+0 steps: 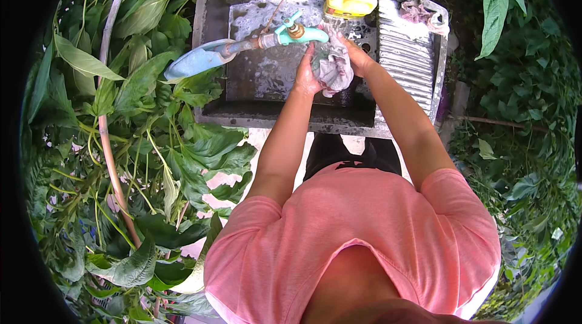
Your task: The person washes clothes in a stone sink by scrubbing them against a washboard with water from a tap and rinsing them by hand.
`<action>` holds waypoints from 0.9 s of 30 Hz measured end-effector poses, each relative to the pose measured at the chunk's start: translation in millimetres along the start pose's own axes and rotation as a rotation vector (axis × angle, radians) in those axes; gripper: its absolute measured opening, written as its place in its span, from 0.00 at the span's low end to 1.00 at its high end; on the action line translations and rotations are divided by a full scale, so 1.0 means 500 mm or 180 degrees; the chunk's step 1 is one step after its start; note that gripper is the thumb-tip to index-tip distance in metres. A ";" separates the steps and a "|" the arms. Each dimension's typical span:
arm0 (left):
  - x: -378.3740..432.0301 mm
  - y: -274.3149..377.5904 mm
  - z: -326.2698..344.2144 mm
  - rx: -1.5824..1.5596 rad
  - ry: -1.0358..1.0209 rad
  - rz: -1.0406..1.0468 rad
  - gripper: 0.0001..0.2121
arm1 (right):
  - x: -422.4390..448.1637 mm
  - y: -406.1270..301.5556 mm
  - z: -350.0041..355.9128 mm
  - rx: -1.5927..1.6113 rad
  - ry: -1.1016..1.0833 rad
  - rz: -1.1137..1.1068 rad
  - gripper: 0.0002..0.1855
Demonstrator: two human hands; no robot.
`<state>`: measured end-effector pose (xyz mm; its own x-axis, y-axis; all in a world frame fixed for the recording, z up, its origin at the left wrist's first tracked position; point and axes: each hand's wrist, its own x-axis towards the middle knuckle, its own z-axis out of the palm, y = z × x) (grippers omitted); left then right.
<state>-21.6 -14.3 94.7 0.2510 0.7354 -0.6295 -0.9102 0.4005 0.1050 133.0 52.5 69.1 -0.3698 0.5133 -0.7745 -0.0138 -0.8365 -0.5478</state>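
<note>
A wet, greyish-pink cloth (337, 69) is bunched between my two hands under the spout of a turquoise tap (295, 34). My left hand (307, 74) grips its left side, with the thumb pointing up. On the cloth's right edge lies my right hand (357, 56), its fingers partly hidden behind the fabric. Both hands are over the basin of a concrete laundry sink (259, 71), whose floor is wet with patches of suds. Whether water is running from the spout is hard to make out.
A yellow plastic bottle (352, 4) with a white top stands at the basin's back. Right of it is a ribbed washboard (404, 65), with another crumpled cloth (418, 12) at its far corner. A blue plastic piece (198, 61) hangs round the tap's pipe. Leafy plants (150, 92) crowd the left side.
</note>
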 end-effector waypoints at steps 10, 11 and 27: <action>0.007 0.028 -0.099 0.0571 0.0980 -0.0451 0.36 | -0.019 -0.010 0.092 -0.2512 0.1169 -0.2654 0.28; -0.011 0.015 -0.054 0.0393 0.1276 -0.0712 0.35 | -0.038 -0.007 0.107 -0.3292 0.1641 -0.3002 0.28; 0.064 -0.001 -0.025 0.0091 -0.0556 -0.0053 0.19 | -0.118 -0.041 0.068 0.1538 -0.0690 0.0009 0.29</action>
<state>-17.0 2.2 65.0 0.3216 0.8113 -0.4882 -0.8963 0.4270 0.1192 123.7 32.7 136.8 -0.5533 0.5023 -0.6646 -0.4203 -0.8571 -0.2979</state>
